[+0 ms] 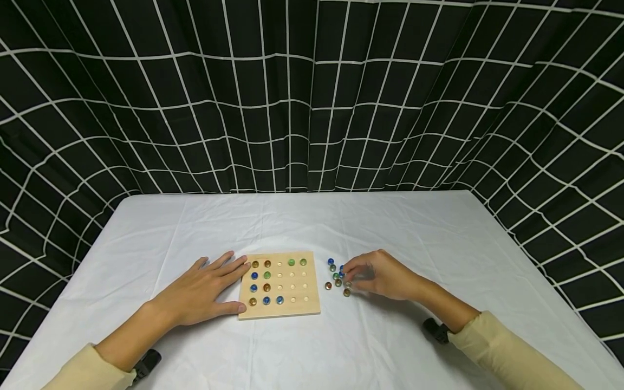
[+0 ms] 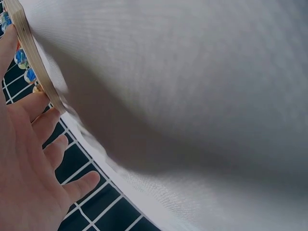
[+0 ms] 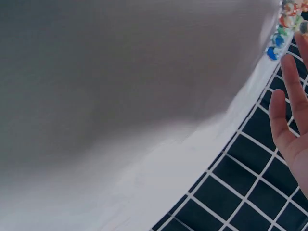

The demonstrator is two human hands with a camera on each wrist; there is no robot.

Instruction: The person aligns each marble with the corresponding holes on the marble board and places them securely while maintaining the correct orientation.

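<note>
White table [image 1: 312,227] before a black grid curtain [image 1: 312,92]. Wooden board [image 1: 280,311] near the table's front centre, marbles seated in its left columns and top right. Left hand [image 1: 205,292] lies flat, fingers straight against the board's left edge. Right hand [image 1: 377,275], fingers curled, reaches into the loose marbles [image 1: 337,277] just right of the board; whether it grasps one cannot be told.

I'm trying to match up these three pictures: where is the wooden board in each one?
Head: the board lies centre-low on the white cloth, left hand flat against its left edge.
Left wrist: only its edge shows, top left, by the fingers.
Right wrist: not in it.
Shared landmark: the cloth.
</note>
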